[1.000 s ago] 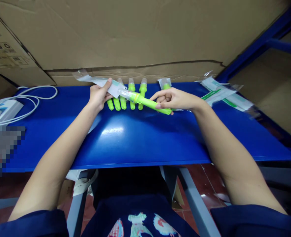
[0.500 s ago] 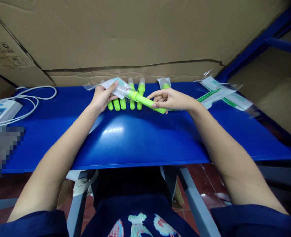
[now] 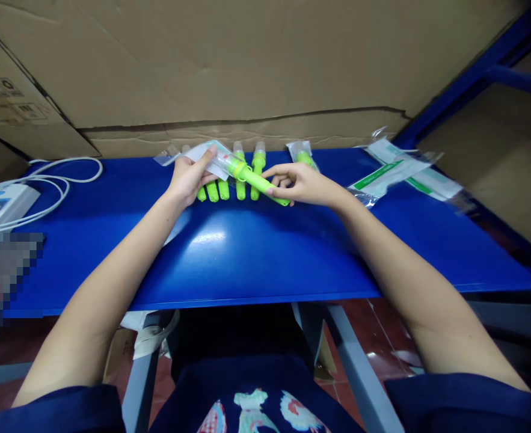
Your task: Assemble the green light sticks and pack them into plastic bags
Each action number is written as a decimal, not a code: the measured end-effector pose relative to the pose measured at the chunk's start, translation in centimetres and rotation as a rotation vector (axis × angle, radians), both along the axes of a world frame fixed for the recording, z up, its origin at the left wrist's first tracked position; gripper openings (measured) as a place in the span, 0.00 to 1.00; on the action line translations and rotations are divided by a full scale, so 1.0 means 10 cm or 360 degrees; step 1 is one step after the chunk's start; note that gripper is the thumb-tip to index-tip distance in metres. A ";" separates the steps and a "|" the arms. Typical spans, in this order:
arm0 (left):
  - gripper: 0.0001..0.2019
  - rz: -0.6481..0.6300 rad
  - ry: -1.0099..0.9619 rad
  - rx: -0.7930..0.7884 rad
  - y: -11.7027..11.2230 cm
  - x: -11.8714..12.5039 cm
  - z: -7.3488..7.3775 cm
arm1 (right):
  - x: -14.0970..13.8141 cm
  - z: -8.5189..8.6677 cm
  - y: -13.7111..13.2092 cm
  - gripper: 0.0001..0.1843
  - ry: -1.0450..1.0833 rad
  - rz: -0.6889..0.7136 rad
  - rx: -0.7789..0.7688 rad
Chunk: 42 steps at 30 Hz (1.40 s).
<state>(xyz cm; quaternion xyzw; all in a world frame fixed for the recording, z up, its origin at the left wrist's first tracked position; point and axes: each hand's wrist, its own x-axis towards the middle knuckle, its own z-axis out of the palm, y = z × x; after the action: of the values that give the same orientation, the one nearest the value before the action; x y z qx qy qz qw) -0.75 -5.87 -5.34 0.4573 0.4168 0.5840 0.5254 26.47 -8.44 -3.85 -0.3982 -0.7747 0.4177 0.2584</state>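
Note:
My left hand [image 3: 192, 177] is closed on a clear plastic bag with a white and teal card [image 3: 202, 155], thumb on top. The clear-tipped end of a lime-green stick [image 3: 260, 181], which looks like a small flashlight, sits inside the bag's mouth. My right hand [image 3: 294, 183] pinches the stick's lower end between thumb and fingers. The stick slants down to the right. Behind it, several more lime-green sticks [image 3: 240, 189] lie in a row, partly hidden by my left hand and the bag.
A bagged green stick [image 3: 305, 155] lies behind my right hand. Flat bags with white and green cards [image 3: 382, 174] overlap at the right. White cable [image 3: 67, 174] and a white box [image 3: 15, 204] are at the left of the blue table [image 3: 265, 258]. Cardboard [image 3: 247, 66] stands behind.
My right hand has moved left, and the stick has slid further into the bag. My left hand has stayed nearly in place.

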 end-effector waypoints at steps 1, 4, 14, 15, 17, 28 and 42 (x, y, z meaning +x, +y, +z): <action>0.19 0.0002 -0.0005 0.0007 0.01 0.00 -0.01 | -0.01 -0.01 0.00 0.22 -0.0010 -0.0010 0.0040; 0.19 0.0013 -0.0019 0.0014 0.03 -0.01 -0.03 | -0.04 -0.04 -0.02 0.22 -0.0058 -0.0053 0.0165; 0.24 -0.0116 -0.0007 0.0032 0.06 -0.09 0.04 | 0.00 -0.02 0.00 0.27 0.0020 0.0077 0.0123; 0.25 -0.0102 -0.0003 0.0063 0.06 -0.10 0.05 | 0.00 -0.02 0.01 0.27 0.0027 0.0085 0.0133; 0.25 -0.0083 0.0009 0.0120 0.06 -0.11 0.06 | -0.01 -0.04 0.01 0.27 0.0036 0.0088 0.0171; 0.28 -0.0199 -0.0034 0.0111 0.07 -0.13 0.03 | -0.12 -0.19 0.02 0.26 -0.0001 0.0096 0.0367; 0.20 -0.0270 -0.0233 0.0015 0.19 -0.15 -0.03 | -0.14 -0.26 0.03 0.22 0.0133 -0.0036 0.0268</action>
<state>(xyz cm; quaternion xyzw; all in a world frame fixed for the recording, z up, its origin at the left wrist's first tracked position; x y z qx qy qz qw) -2.24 -3.96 -5.64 0.4496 0.3343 0.5711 0.6000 25.05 -8.13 -6.41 -0.3661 -0.7911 0.3644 0.3277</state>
